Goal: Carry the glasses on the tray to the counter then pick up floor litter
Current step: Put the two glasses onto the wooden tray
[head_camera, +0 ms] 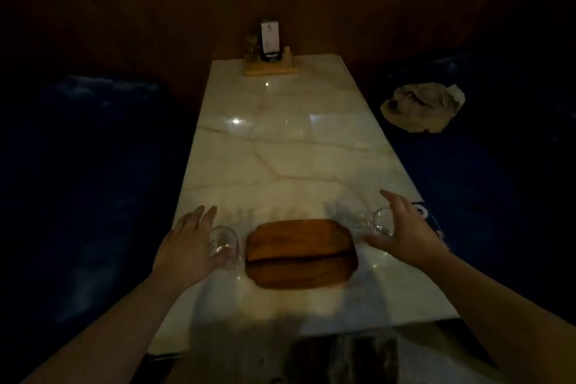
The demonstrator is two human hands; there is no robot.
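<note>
A brown wooden tray (300,254) lies bare on the pale marble table (280,150) near its front edge. A clear glass (225,247) stands on the table just left of the tray. My left hand (187,243) is against its left side, fingers stretched out and apart, not closed round it. A second clear glass (381,223) stands right of the tray. My right hand (405,229) curves around it from the right, fingers spread above and thumb below; a firm grip does not show. The light is dim and both hands are slightly blurred.
A wooden condiment holder with a card (271,59) stands at the table's far end by the wood wall. Dark blue booth seats flank the table on the left (78,181) and the right (498,181). A crumpled beige cloth or bag (424,106) lies on the right seat.
</note>
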